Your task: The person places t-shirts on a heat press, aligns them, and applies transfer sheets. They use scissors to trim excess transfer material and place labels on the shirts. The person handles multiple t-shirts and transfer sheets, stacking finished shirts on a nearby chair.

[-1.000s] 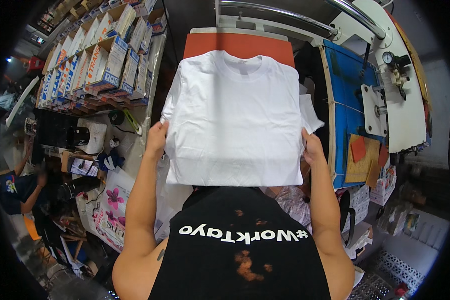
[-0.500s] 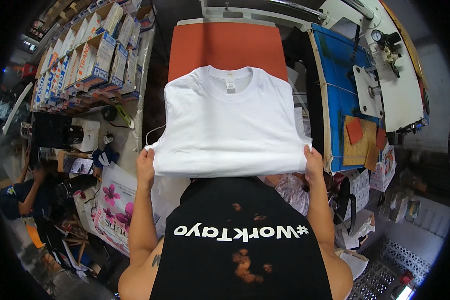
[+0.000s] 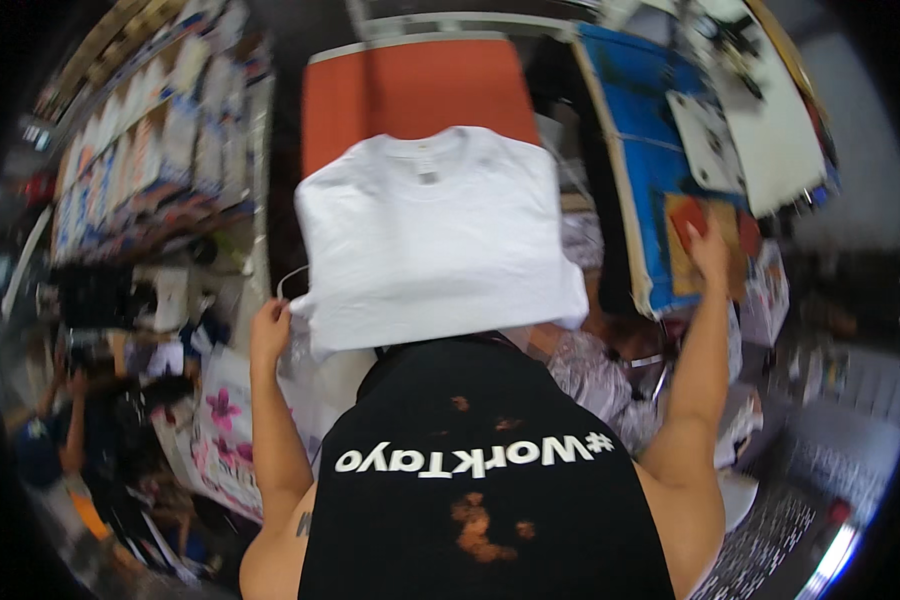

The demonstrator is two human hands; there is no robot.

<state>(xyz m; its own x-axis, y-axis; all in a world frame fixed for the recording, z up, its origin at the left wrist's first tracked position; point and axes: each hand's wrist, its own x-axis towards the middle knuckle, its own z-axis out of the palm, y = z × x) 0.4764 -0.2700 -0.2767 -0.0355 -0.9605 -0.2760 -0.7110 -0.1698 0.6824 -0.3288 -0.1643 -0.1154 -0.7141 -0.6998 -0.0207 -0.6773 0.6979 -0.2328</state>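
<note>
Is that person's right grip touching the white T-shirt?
Apart: the head view shows a clear gap, with part of the blue pad between the right grip and white T-shirt.

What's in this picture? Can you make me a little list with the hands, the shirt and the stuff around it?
Left hand: at the left edge of a white cloth T-shirt
Right hand: fingertips at a small flat red-orange piece, blurred
Shirt: neck opening away from the person, partly covering a flat orange-red rectangular board
Far left: blurred rows of white-and-blue boxes
</note>
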